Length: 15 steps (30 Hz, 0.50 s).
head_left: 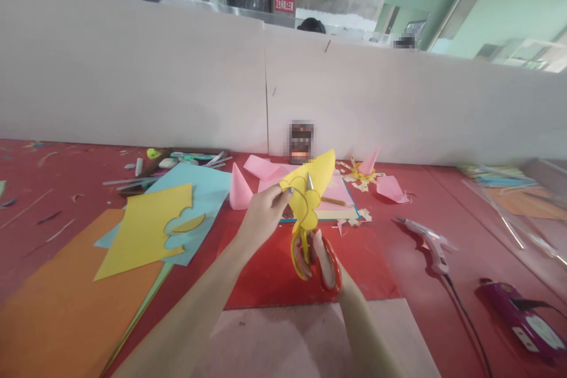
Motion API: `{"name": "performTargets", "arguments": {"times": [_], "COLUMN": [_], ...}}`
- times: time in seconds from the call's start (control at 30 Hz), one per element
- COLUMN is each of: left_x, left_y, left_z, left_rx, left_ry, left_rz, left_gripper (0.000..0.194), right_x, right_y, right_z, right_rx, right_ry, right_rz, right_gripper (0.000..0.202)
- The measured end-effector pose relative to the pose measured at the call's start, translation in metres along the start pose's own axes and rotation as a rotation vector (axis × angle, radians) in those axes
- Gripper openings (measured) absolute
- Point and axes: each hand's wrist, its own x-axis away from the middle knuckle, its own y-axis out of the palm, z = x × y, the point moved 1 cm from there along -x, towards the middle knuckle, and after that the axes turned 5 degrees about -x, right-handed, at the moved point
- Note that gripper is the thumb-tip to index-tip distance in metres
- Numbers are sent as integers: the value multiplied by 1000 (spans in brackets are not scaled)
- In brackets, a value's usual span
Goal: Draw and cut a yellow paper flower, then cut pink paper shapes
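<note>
Held up over a red sheet [354, 274] on the table is a piece of yellow paper [325, 171] with a scalloped outline drawn on it. My left hand [267, 209] pinches its left edge between thumb and fingers. My right hand [322, 257] has its thumb and fingers through the handles of scissors [335, 269], one handle red and the other yellow. A pointed metal blade tip shows in front of the paper near the drawn curves. Beyond the hands lie pink paper sheets [283, 183] and a pencil [333, 201]. A pink paper cone [240, 189] stands to the left.
On the left, a cut yellow sheet [142, 227] lies over blue [199, 183] and orange paper [39, 295]. A glue gun [429, 242] with a cord and a purple device [522, 319] lie right. A white partition [177, 82] rises behind the table.
</note>
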Motion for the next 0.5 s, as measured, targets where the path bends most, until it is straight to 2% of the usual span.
{"name": "performTargets", "arguments": {"times": [0.17, 0.37, 0.5], "left_x": [-1, -8, -13], "left_y": [-5, -20, -34], "left_z": [2, -1, -8], "left_rx": [-80, 21, -50], "left_ry": [6, 6, 31], "left_rz": [164, 182, 292], "left_gripper": [28, 20, 21], "right_x": [1, 2, 2], "right_y": [-2, -3, 1], "right_z": [5, 8, 4], "right_rx": [-49, -121, -174], "right_ry": [3, 43, 34], "right_rz": [-83, -159, -229], "right_gripper": [48, 42, 42]}}
